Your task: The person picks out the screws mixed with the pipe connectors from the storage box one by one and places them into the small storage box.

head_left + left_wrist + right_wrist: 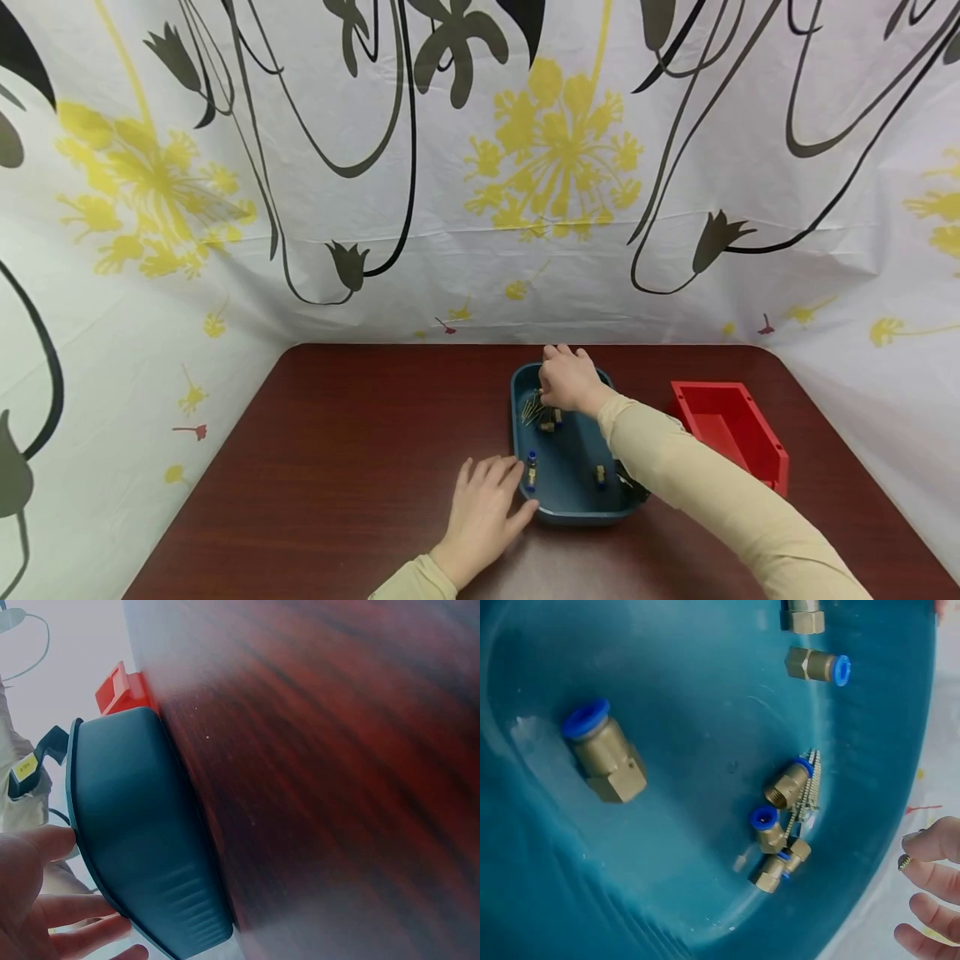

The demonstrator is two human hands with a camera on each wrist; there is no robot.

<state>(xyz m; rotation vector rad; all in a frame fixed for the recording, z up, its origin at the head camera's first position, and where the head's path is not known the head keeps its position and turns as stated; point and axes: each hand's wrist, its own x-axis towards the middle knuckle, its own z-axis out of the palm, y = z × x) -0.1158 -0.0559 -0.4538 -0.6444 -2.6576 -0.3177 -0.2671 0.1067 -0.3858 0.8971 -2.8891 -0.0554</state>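
Observation:
A dark blue tray (573, 515) lies on the brown table and holds several brass fittings with blue collars (604, 754) and a bundle of small screws (808, 787). My right hand (568, 382) hovers over the tray's far end with its fingers curled, and it pinches a small screw (904, 862) at the fingertips (939, 844). My left hand (483, 504) lies flat on the table with straight fingers. Its thumb (41, 841) touches the tray's near left corner (142, 840).
A red open box (731, 429) stands to the right of the tray, also seen as a red corner (120, 686) behind it. Patterned white sheets wall in the table at the back and both sides. Bare brown tabletop (352, 433) spreads to the left.

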